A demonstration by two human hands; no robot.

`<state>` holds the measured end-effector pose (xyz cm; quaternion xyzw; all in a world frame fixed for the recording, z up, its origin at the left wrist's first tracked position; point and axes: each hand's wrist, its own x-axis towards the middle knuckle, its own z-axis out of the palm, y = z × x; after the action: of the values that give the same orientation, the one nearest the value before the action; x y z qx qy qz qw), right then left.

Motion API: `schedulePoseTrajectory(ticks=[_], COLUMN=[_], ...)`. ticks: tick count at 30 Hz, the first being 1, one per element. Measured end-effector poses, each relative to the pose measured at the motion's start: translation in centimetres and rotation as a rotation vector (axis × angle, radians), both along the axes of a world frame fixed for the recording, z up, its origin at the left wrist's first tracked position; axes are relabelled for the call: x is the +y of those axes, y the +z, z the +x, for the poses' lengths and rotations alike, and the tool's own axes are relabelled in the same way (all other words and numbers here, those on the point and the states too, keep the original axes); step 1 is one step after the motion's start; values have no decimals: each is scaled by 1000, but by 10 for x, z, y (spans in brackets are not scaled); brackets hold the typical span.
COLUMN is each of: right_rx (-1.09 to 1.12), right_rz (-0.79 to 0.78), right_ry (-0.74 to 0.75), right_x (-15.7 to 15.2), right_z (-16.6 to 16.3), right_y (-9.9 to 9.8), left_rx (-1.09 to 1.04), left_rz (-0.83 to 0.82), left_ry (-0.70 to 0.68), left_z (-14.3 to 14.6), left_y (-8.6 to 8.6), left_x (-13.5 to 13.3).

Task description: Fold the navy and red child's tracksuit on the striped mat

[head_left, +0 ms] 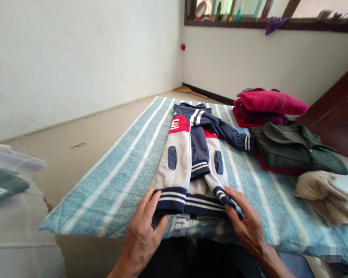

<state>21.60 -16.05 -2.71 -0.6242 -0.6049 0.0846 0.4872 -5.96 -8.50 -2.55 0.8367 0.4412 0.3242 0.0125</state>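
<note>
Head camera (the only view) | faces forward, down | jacket [197, 144] near, wall [84, 58] beyond

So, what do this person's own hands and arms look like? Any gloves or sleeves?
The left hand and right hand are bare: five-fingered, with no gloves, rings or watch visible. No sleeves show on the visible part of the forearms.
</note>
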Motion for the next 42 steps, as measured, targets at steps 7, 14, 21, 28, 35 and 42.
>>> schedulePoseTrajectory(ticks=[7,14,21,28,35,42], right_rx=[-71,-131,-162,-159,-161,-202], right_rz=[42,63,62,69,74,71], right_ry=[8,18,30,25,26,42], right_x=[-1,-1,-1,-1,-1,0], right_z=[-1,-2,-1,-2,-2,0], right_y=[-1,-3,-5,-3,-3,-4], left_rx=[-5,-27,-53,-86,-95,-103], left_rz=[8,33,36,35,54,80], left_ry=[11,24,51,62,64,93], left_z=[0,3,3,4,7,8], left_y=[-1,-3,-8,-12,-10,-10], left_x=[0,0,1,1,1,3])
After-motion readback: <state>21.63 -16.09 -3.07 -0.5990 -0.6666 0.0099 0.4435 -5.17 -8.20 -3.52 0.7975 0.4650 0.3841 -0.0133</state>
